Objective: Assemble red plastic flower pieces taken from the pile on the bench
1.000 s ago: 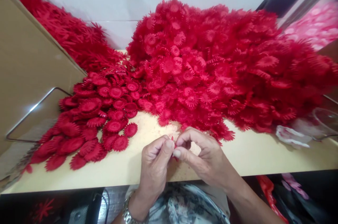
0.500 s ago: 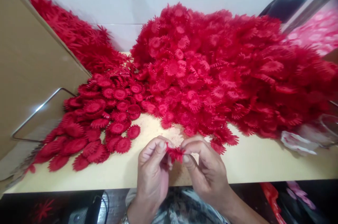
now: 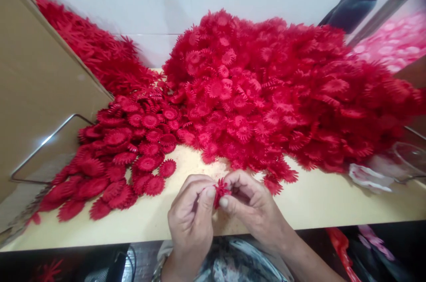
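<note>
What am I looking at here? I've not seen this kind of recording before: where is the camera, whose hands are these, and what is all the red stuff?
The camera sits on a person's head, looking down at their own bare hands. The left hand and right hand together pinch one small red plastic flower piece over the table. Behind lies a big heap of red flower pieces, and to the left a smaller pile of flatter red discs beside a cardboard box.

No writing, label, brand, number or sign can be read anywhere in view.
</note>
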Tool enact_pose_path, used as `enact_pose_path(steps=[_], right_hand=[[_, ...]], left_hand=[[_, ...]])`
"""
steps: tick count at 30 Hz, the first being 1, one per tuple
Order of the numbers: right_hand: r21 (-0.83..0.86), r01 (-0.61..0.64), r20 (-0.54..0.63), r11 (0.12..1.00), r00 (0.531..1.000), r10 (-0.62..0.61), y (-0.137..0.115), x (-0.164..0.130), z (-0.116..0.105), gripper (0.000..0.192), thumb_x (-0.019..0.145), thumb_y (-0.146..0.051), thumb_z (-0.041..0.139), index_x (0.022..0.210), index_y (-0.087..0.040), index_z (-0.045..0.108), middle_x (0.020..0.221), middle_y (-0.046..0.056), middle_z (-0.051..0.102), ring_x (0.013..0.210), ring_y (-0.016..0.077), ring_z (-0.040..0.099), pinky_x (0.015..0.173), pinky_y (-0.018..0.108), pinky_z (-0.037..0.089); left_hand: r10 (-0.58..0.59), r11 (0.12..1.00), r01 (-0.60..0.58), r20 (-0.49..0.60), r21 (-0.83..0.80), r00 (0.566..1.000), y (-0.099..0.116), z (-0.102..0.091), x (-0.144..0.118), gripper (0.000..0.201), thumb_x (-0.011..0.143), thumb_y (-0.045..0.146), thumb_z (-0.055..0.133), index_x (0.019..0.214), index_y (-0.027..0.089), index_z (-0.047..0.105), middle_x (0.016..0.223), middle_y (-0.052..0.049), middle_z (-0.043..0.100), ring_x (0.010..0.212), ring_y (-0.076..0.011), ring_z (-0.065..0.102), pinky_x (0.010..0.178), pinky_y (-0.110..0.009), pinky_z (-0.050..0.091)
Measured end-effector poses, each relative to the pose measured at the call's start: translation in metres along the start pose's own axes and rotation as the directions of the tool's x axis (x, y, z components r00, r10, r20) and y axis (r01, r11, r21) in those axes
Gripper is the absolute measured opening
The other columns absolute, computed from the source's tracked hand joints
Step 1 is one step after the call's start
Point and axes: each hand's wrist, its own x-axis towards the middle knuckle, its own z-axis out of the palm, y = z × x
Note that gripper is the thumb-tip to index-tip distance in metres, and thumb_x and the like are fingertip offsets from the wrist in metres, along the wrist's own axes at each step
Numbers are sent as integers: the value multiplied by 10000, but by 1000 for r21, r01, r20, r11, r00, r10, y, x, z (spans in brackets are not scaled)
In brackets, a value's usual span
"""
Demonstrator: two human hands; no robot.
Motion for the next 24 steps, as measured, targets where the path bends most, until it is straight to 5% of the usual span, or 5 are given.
enact_pose_path(steps=[5, 10, 13, 17, 24], right_hand=[[-242, 124, -92, 962, 984, -150, 2, -3, -1, 127, 863, -260, 475, 788, -176, 533, 671, -12, 529, 614, 106, 489, 564, 216, 392], [-227, 83, -192, 970, 973, -128, 3, -5, -14, 160, 859, -301, 492, 783, -174, 551, 658, -7, 515, 599, 108, 484, 540, 217, 401], [-126, 74, -179, 989, 979, -96, -1, -3, -19, 158, 841, -323, 529, 829, -176, 582, 674, -1, 551, 602, 108, 506, 544, 213, 422], [-15, 65, -136, 998, 989, -66, -5, 1, -19, 147, 824, -318, 560, 823, -175, 596, 693, 6, 584, 618, 107, 522, 571, 214, 436], [-36, 95, -95, 995, 991, -98, -4, 5, -17, 180, 848, -334, 512, 757, -181, 538, 672, -19, 493, 628, 106, 467, 577, 214, 389]], left_hand=[[-205, 934, 181, -47, -309, 978, -9, 1, 6, 163, 802, 229, 564, 654, 192, 622, 680, -5, 560, 682, -139, 507, 641, -228, 414], [-245, 847, 133, -154, -515, 957, 6, -15, 29, 164, 779, 178, 568, 616, 178, 587, 629, 12, 562, 666, -131, 545, 733, -251, 453], [-302, 827, 238, -46, -509, 952, 14, -19, 34, 126, 756, 188, 598, 632, 165, 600, 648, -3, 593, 653, -148, 578, 706, -279, 473], [-437, 755, 424, 99, -499, 894, 10, -14, 29, 48, 698, 177, 654, 716, 179, 610, 660, -1, 597, 591, -129, 561, 612, -244, 442], [-539, 706, 602, 268, -373, 799, 3, -4, 17, 141, 772, 290, 579, 764, 157, 625, 594, 4, 507, 537, -95, 424, 497, -197, 339]])
